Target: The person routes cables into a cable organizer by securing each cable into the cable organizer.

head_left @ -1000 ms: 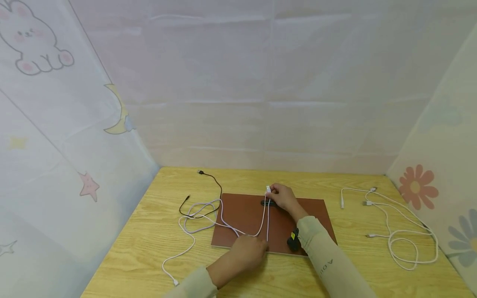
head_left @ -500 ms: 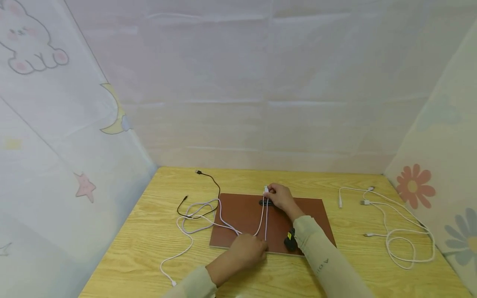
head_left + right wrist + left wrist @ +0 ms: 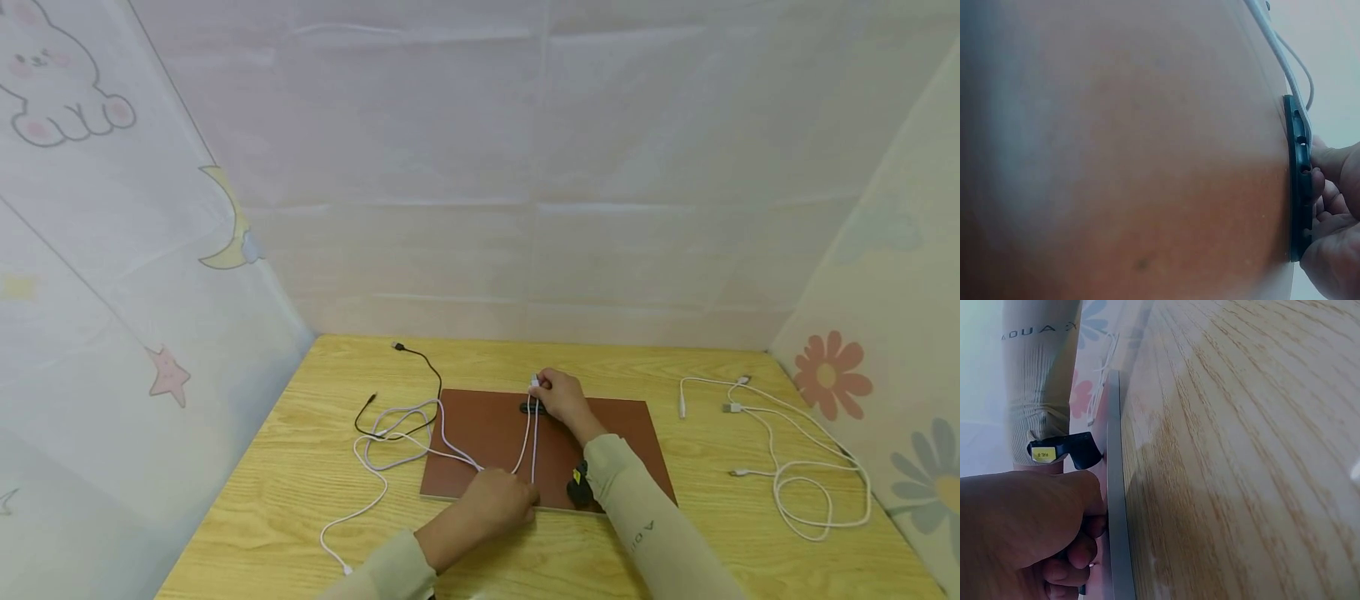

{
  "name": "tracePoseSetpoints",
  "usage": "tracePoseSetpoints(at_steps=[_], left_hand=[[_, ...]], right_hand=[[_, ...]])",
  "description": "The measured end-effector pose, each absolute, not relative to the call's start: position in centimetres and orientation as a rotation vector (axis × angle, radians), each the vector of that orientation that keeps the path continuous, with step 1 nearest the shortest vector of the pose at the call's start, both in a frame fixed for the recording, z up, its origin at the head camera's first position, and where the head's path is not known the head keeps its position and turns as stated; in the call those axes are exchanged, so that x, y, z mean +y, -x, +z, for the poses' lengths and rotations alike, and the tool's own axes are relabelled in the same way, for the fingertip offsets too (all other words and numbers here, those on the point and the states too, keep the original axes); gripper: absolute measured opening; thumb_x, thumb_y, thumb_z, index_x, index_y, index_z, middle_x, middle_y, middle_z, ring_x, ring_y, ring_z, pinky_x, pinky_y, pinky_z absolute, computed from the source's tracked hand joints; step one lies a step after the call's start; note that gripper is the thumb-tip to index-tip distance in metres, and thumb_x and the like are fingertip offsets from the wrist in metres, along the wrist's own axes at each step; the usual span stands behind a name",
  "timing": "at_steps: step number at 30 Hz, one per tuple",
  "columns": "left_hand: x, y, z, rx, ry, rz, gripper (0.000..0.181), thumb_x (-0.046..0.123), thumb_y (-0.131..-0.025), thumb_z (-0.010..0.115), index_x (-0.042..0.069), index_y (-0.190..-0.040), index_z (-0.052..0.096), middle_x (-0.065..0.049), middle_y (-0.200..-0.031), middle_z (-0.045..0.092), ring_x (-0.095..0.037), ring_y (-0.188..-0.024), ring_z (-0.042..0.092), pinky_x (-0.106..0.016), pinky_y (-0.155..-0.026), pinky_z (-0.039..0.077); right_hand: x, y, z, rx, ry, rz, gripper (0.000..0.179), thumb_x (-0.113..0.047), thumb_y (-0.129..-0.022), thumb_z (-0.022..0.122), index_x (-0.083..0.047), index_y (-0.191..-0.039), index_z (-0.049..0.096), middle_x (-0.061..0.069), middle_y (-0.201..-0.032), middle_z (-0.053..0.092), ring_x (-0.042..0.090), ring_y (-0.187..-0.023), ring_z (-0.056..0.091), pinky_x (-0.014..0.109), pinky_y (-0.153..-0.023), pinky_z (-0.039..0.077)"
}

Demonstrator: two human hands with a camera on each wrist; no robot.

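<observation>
In the head view my right hand (image 3: 564, 397) pinches a white USB plug (image 3: 534, 381) above the far edge of a brown board (image 3: 480, 417). Just below the fingers, a black slotted cable clip (image 3: 525, 408) sits on the board; in the right wrist view the dark clip (image 3: 1299, 187) stands beside the fingers, a pale cable (image 3: 1285, 65) passing along it. A white cable (image 3: 527, 432) and a lilac cable (image 3: 535, 442) run from the plug area to my left hand (image 3: 495, 500). That hand is curled round the cables at the board's near edge, hiding their course.
Left of the board, a black USB cable (image 3: 432, 364) overlaps the lilac loops, and a white plug end (image 3: 347, 570) lies near the front. Several white cables (image 3: 867, 492) lie coiled on the wooden table (image 3: 277, 500) at right. Fabric walls (image 3: 420, 250) enclose the table.
The head view has shifted slightly, so the whole scene sits a little further left. Both hands keep nearly the same places and grips.
</observation>
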State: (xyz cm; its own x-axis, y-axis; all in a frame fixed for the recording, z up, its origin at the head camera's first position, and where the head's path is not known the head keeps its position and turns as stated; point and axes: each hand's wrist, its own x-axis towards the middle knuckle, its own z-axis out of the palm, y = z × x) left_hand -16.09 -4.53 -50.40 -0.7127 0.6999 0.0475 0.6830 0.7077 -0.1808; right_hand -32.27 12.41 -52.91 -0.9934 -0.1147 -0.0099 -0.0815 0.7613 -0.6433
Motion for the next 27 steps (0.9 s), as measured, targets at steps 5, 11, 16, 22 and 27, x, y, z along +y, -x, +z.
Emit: tracePoseSetpoints(at_steps=[5, 11, 16, 22, 27], left_hand=[[-4.47, 16.2, -50.4, -2.836, 1.128, 0.198, 0.005, 0.036, -0.087, 0.07, 0.036, -0.087, 0.075, 0.015, -0.069, 0.066, -0.007, -0.057, 0.06, -0.025, -0.055, 0.046], [-4.3, 16.19, -50.54, -2.844, 1.095, 0.188, 0.006, 0.036, -0.088, 0.069, 0.034, -0.086, 0.074, 0.014, -0.066, 0.065, -0.008, -0.055, 0.059, -0.025, -0.052, 0.044], [-4.22, 16.27, -50.65, -2.83, 1.103, 0.217, 0.007, 0.039, -0.088, 0.068, 0.036, -0.084, 0.074, 0.015, -0.065, 0.064, -0.008, -0.054, 0.058, -0.026, -0.052, 0.042], [-4.45, 16.27, -50.7, -2.843, 1.114, 0.187, 0.007, 0.039, -0.086, 0.069, 0.037, -0.086, 0.075, 0.016, -0.067, 0.066, -0.007, -0.056, 0.059, -0.025, -0.054, 0.041], [-4.69, 16.26, -51.06, -2.831, 1.128, 0.158, 0.008, 0.039, -0.086, 0.069, 0.038, -0.088, 0.076, 0.018, -0.069, 0.068, -0.006, -0.058, 0.06, -0.024, -0.056, 0.039]], right_hand=[[12.41, 32.33, -52.75, 2.901, 0.146, -1.079, 0.018, -0.023, -0.099, 0.067, -0.007, -0.1, 0.059, 0.008, -0.091, 0.061, 0.023, -0.078, 0.051, 0.037, -0.07, 0.042], [12.53, 32.37, -52.5, 2.917, 0.151, -1.079, 0.018, -0.023, -0.099, 0.067, -0.009, -0.096, 0.057, 0.007, -0.089, 0.06, 0.023, -0.076, 0.049, 0.036, -0.069, 0.04], [12.88, 32.2, -52.5, 2.889, 0.196, -1.089, 0.017, -0.024, -0.099, 0.067, -0.008, -0.103, 0.061, 0.008, -0.097, 0.064, 0.023, -0.081, 0.053, 0.038, -0.072, 0.044], [13.15, 32.06, -52.71, 2.859, 0.21, -1.103, 0.018, -0.025, -0.099, 0.067, -0.009, -0.104, 0.06, 0.006, -0.096, 0.062, 0.023, -0.081, 0.05, 0.038, -0.073, 0.041], [13.23, 32.01, -52.68, 2.846, 0.204, -1.098, 0.02, -0.026, -0.099, 0.067, -0.009, -0.109, 0.063, 0.007, -0.1, 0.064, 0.023, -0.082, 0.052, 0.039, -0.074, 0.043]])
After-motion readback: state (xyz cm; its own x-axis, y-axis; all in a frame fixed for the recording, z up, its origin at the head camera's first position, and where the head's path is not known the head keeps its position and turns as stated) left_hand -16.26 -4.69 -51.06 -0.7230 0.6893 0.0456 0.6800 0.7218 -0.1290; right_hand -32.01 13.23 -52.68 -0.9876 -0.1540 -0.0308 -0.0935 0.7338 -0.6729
